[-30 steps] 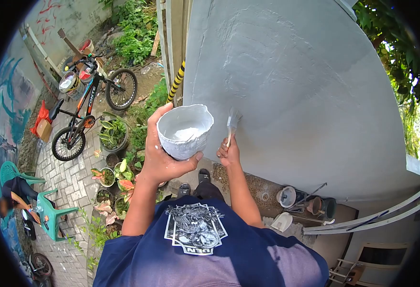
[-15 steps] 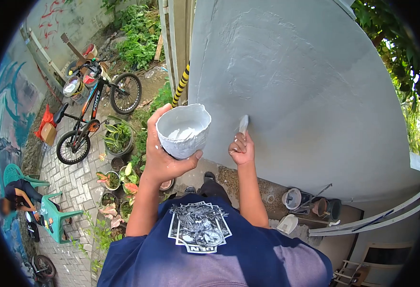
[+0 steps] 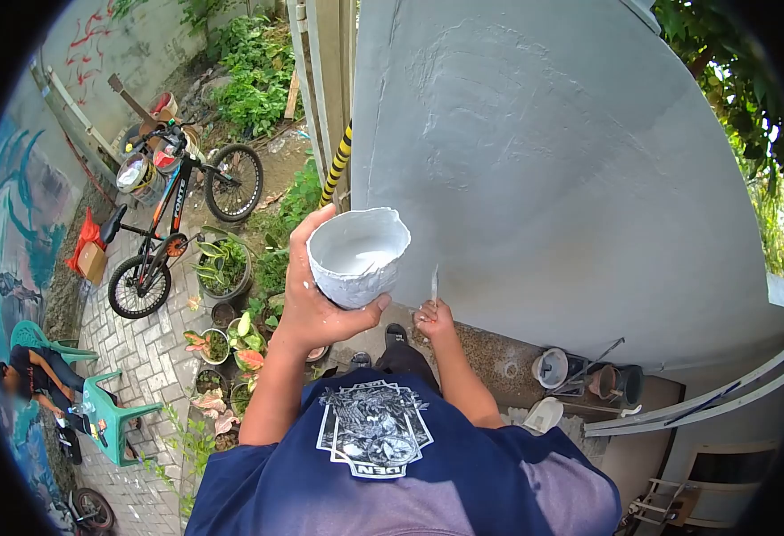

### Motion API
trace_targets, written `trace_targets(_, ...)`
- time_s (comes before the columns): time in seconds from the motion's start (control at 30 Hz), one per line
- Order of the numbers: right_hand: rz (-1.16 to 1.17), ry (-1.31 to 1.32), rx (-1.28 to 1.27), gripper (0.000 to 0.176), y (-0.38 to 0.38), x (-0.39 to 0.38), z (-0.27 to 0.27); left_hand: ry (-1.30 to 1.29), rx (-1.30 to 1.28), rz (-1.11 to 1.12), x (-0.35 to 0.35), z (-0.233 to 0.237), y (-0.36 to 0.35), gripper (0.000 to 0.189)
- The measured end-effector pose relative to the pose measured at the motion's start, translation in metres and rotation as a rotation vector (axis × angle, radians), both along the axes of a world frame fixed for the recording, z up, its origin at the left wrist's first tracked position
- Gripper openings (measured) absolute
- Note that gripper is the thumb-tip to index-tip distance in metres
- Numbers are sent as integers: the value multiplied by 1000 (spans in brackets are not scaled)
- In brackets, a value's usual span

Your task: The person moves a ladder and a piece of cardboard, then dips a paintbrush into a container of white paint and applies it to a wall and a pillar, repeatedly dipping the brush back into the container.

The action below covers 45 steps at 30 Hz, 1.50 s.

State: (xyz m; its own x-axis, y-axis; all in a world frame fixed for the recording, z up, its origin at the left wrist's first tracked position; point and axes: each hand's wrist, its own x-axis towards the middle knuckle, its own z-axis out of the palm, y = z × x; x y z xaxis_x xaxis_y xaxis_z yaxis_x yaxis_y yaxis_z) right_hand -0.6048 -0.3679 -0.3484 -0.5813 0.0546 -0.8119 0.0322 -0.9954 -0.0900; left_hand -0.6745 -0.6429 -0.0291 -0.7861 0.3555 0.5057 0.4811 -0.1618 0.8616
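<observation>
My left hand [image 3: 313,299] is wrapped round a rough-rimmed cup [image 3: 356,288], its outside crusted with dried pale paint. Inside the cup sits a white, paint-like substance [image 3: 362,262]. To the right and lower, my right hand [image 3: 434,319] is closed round the handle of a thin, flat whitish tool [image 3: 435,282], which points up and is seen nearly edge-on. Behind the tool stands a large grey wall [image 3: 535,196] with rough patches and darker, damp-looking areas. The tool's tip overlaps the wall's lower part in this view.
Potted plants [image 3: 222,265] and a bicycle [image 3: 173,201] stand on the paving at left. A seated person [image 3: 44,375] is beside a green plastic chair [image 3: 111,415]. Several buckets [image 3: 550,368] sit along the wall's foot at right. A striped pole [image 3: 338,165] rises at the wall's left edge.
My right hand has come down and left with the tool, away from the upper spot on the wall. The cup in my left hand has shifted slightly right and down.
</observation>
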Motion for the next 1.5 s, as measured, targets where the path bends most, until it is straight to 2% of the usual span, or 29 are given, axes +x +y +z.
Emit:
trace_targets(0.07, 58, 181, 32, 50, 5, -8, 31, -5, 10, 23, -5, -1, -3, 107)
trace_targets(0.13, 7, 344, 99, 48, 1, -29, 120, -15, -8, 47, -3, -1, -5, 105)
trace_targets(0.2, -14, 631, -38, 46, -3, -31, 164, 1, 11, 39, -3, 0, -3, 105)
trace_targets(0.23, -16, 638, -37, 46, -6, -27, 182, 17, 31, 35, -4, 1, -3, 105)
trace_targets(0.3, 186, 866, 284, 45, -8, -17, 206, 49, 34, 32, -9, 0, -4, 105)
trace_targets(0.37, 154, 876, 215, 44, -6, -8, 198, 46, -18, 41, -4, 3, -6, 105)
trace_targets(0.43, 148, 698, 246, 46, -2, -12, 171, 44, -13, 31, -4, 4, -4, 106)
trace_targets(0.47, 150, 588, 231, 47, 0, -9, 139, 42, 14, 8, -3, 5, -4, 107)
trace_targets(0.5, 148, 596, 231, 47, 2, -8, 104, 37, 40, -14, -2, 6, -4, 107)
trace_targets(0.53, 93, 454, 130, 47, 4, -8, 71, 43, 40, -15, -2, 7, -6, 107)
trace_targets(0.57, 39, 310, 29, 48, 1, -7, 63, 33, 40, -15, -2, 7, -7, 108)
trace_targets(0.63, -12, 294, -35, 48, 7, -15, 52, 22, 41, -23, 1, 6, -7, 108)
trace_targets(0.7, -62, 283, -99, 49, 7, -23, 65, 23, 66, -4, 2, 6, -7, 107)
trace_targets(0.77, 251, 635, 115, 49, -8, -21, 136, 55, 56, -4, 1, 5, -9, 107)
trace_targets(0.83, 200, 809, 362, 48, -12, -22, 215, 63, 35, 2, 4, 4, -12, 107)
trace_targets(0.87, 190, 790, 352, 48, -6, -22, 221, 45, -1, 6, 6, 6, -13, 107)
trace_targets(0.93, 174, 954, 318, 49, 7, -31, 232, 54, -22, 6, 7, 9, -13, 107)
trace_targets(0.97, 167, 967, 325, 49, 5, -30, 217, 69, -20, 0, 8, 11, -13, 107)
trace_targets(1.03, 171, 608, 345, 50, 2, -24, 147, 103, 60, 21, 9, 11, -14, 106)
trace_targets(1.07, 175, 606, 349, 50, 1, -21, 117, 94, 63, 33, 9, 9, -16, 106)
trace_targets(1.13, 122, 373, 195, 51, 0, -18, 74, 88, 55, 41, 8, 8, -20, 106)
trace_targets(1.23, 38, 263, 85, 50, -2, -27, 65, 48, 46, 40, 10, 2, -26, 108)
trace_targets(1.33, -47, 258, -29, 49, -10, -33, 78, 38, 58, 50, 12, 1, -28, 110)
trace_targets(1.5, -48, 257, -134, 48, -7, -41, 101, 76, 87, 66, 14, 5, -30, 106)
